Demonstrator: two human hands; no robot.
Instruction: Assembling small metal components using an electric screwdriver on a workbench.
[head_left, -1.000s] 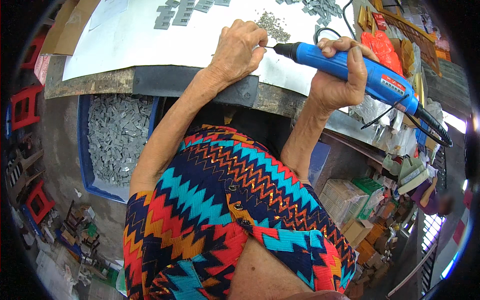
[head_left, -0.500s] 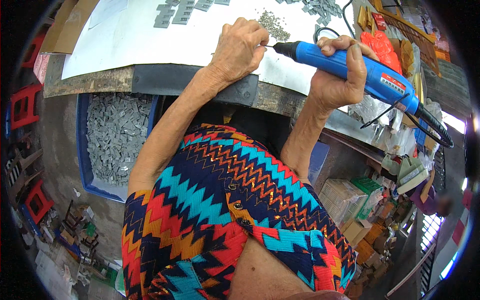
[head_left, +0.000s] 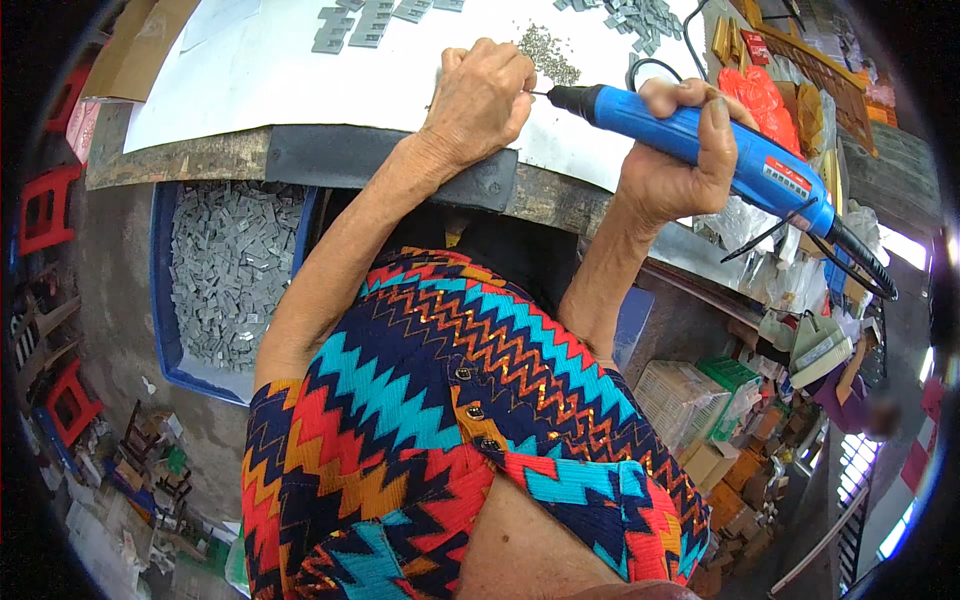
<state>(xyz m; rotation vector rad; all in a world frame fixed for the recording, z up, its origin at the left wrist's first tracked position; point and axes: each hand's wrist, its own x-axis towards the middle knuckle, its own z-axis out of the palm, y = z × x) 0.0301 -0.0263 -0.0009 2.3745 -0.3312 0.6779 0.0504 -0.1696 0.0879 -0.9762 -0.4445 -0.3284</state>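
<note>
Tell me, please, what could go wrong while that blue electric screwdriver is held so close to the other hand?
1. The thin bit of the blue electric screwdriver in the right hand points straight at the left hand; a slip might jab the fingers.
2. The black cord trails off the bench edge and may snag.
3. The pile of tiny grey screws lies just beyond the left hand and could scatter if nudged.

Glossy blue plastic electric screwdriver (head_left: 700,135) with thin metal bit; matt white paper sheet (head_left: 300,80); rough worn wooden bench edge (head_left: 180,160); dull grey metal parts (head_left: 230,270).
</note>
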